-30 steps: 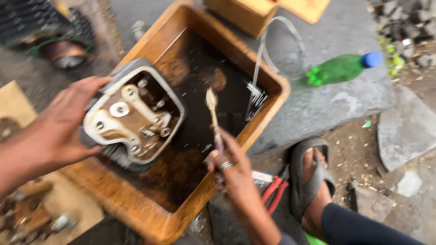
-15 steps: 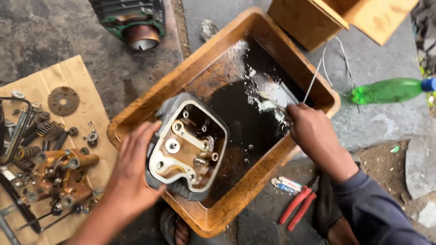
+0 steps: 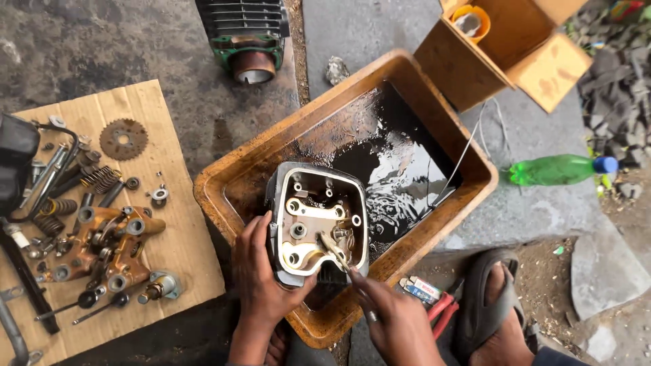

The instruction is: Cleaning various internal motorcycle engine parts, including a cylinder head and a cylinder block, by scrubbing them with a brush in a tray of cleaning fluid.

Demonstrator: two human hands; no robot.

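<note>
A grey metal engine cylinder head [image 3: 317, 220] stands tilted in a brown plastic tray [image 3: 434, 118] that holds dark oily liquid. My left hand [image 3: 261, 274] grips its lower left side. In my right hand [image 3: 393, 322] is a small brush [image 3: 333, 249], and its bristle end rests inside the head's open face, near the rocker arms.
On a cardboard sheet [image 3: 146, 251] to the left lie engine parts: a sprocket [image 3: 123, 139], springs, bolts, a brown cam holder [image 3: 108, 244]. A finned cylinder [image 3: 247, 37] stands behind the tray. A cardboard box [image 3: 502, 54], a green bottle [image 3: 559, 169], red pliers [image 3: 444, 308] and my sandalled foot [image 3: 491, 312] are right.
My right hand left the liquid at the tray's far right and came back to the head with the brush. The head now sits lower and nearer to me.
</note>
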